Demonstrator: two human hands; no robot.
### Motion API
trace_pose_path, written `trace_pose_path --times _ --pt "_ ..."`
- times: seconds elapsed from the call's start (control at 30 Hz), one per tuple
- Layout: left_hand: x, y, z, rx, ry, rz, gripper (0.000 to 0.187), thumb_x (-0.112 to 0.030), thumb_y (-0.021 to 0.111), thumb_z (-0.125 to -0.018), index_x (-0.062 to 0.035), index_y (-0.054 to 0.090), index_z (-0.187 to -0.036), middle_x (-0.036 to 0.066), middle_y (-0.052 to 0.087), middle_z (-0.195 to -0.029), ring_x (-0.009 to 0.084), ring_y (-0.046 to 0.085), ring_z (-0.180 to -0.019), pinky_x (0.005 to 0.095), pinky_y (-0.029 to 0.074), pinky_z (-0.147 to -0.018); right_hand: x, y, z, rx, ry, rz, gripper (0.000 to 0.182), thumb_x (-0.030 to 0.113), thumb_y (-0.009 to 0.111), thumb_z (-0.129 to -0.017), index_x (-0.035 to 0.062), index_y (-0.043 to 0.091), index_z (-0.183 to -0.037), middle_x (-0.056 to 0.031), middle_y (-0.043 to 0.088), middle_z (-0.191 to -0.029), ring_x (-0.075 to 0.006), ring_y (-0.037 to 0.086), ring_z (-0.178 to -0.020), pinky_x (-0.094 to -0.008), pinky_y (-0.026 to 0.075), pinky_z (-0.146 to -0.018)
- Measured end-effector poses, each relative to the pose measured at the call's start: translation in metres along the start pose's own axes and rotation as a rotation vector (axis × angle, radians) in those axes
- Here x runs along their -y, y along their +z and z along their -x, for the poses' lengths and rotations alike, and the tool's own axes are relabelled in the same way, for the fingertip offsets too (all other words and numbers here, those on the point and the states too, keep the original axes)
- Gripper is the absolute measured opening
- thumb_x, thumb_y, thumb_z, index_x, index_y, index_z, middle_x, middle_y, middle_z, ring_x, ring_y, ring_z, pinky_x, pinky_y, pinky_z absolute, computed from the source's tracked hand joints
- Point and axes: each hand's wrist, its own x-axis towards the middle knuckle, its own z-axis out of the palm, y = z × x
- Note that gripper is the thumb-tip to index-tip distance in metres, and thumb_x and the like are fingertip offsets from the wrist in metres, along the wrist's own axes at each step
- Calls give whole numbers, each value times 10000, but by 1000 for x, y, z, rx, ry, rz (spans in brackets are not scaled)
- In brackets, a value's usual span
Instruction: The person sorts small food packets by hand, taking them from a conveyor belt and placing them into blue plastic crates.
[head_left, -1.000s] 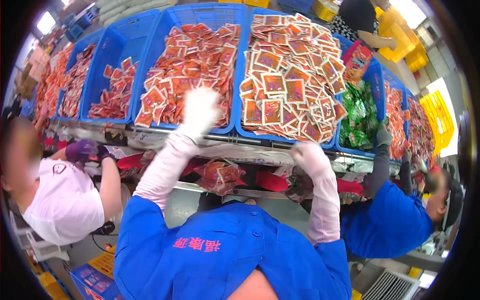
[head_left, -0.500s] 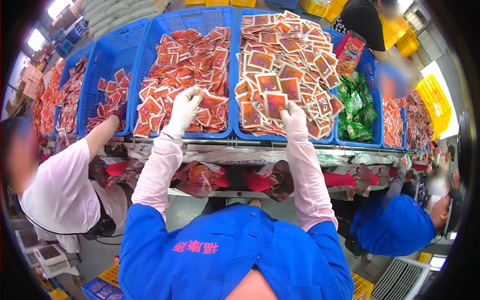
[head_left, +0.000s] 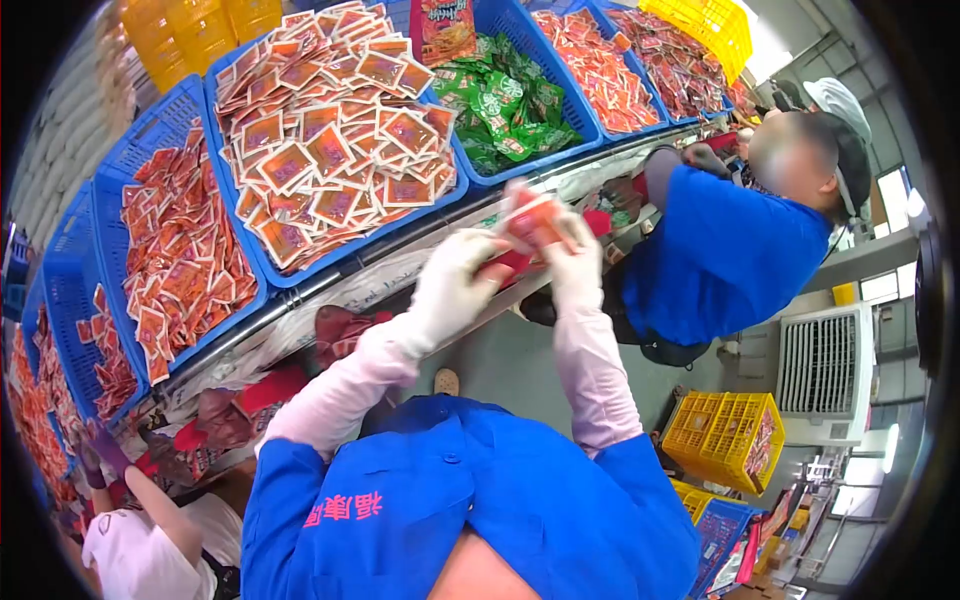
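Note:
Two white-gloved hands are in front of my chest, over the edge of the line. My right hand point(head_left: 575, 262) pinches red-and-white sachets point(head_left: 534, 218), blurred, so their number cannot be told. Just left of them is my left hand point(head_left: 452, 288), thumb and fingers apart, its upper fingertips close to the sachets; whether they touch is unclear. Behind my hands, a blue crate point(head_left: 364, 240) is heaped with white-edged orange sachets point(head_left: 325, 150). Green packets point(head_left: 505, 98) and a larger red packet point(head_left: 442, 30) lie in the crate to its right.
More blue crates of red sachets point(head_left: 190, 265) line the left. Red bags point(head_left: 270, 388) lie along the line below the crates. A co-worker in blue point(head_left: 715, 255) stands at right; another in white point(head_left: 150, 545) is at lower left. Yellow crates point(head_left: 705, 430) stand lower right.
The view has turned to the right. Both hands have left the crates and come together over the line; my left hand's fingers have spread, while my right still grips.

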Motion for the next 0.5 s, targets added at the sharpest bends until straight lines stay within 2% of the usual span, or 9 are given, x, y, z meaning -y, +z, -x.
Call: trace_pose_path --times 0.07,0.1,0.17,0.2,0.23,0.27,0.33,0.37,0.5 --pt "-2 36 -15 179 107 -122 401 -161 777 -758 -45 667 -1126 155 617 -1196 342 579 -1168 440 461 -1007 -24 -40 -17 -80 -30 -80 243 -23 605 -919 48 651 -1147 -25 707 -1024 -85 641 -924 -267 531 -799" --pt "6 58 -18 249 159 -263 400 -195 782 -752 -54 672 -1110 146 611 -1216 332 545 -1217 454 427 -1042 -30 -51 -23 -48 -19 152 250 -50 605 -897 46 658 -1122 -43 718 -995 -113 657 -891 -286 535 -799" --pt "41 86 -13 378 221 -564 320 -241 728 -797 -72 686 -1065 140 582 -1274 310 485 -1280 493 367 -1089 -75 -66 -39 210 -376 725 282 -107 602 -803 56 694 -1015 -67 731 -872 -168 699 -869 -288 544 -766" --pt "99 123 3 139 206 -471 215 -211 646 -845 -80 700 -1007 115 650 -1138 281 563 -1166 495 405 -1029 -64 -58 -32 399 56 783 267 -58 611 -777 75 722 -980 -134 733 -872 -248 719 -872 -334 554 -791" --pt "70 93 -1 584 203 -832 143 -160 586 -846 -107 714 -884 64 692 -931 251 635 -1007 464 432 -964 -66 -49 -30 624 47 1058 256 286 614 -865 59 732 -871 -192 714 -895 -328 695 -881 -437 527 -812" --pt "63 80 5 541 344 -814 127 -150 589 -814 -131 710 -779 27 683 -783 231 665 -882 436 442 -918 -90 -37 -29 836 -57 1347 271 276 580 -897 69 748 -944 -209 720 -965 -364 693 -911 -443 534 -839" --pt "54 55 27 489 479 -688 131 -164 590 -800 -142 699 -732 54 669 -770 228 661 -850 434 433 -938 -125 0 -18 936 301 1359 304 287 579 -894 95 754 -1051 -212 711 -1075 -383 683 -994 -453 532 -889" --pt "46 45 40 634 461 -768 124 -168 592 -792 -141 693 -725 53 662 -758 226 659 -841 445 431 -956 -114 5 -25 937 285 1367 304 287 579 -894 95 754 -1051 -212 711 -1075 -383 683 -994 -453 532 -889" --pt "25 11 91 566 381 -643 79 -145 603 -765 -144 657 -708 16 616 -728 207 627 -795 445 406 -1033 -87 79 -18 1199 215 1411 298 283 591 -884 95 755 -1047 -210 713 -1063 -378 685 -992 -450 533 -889"
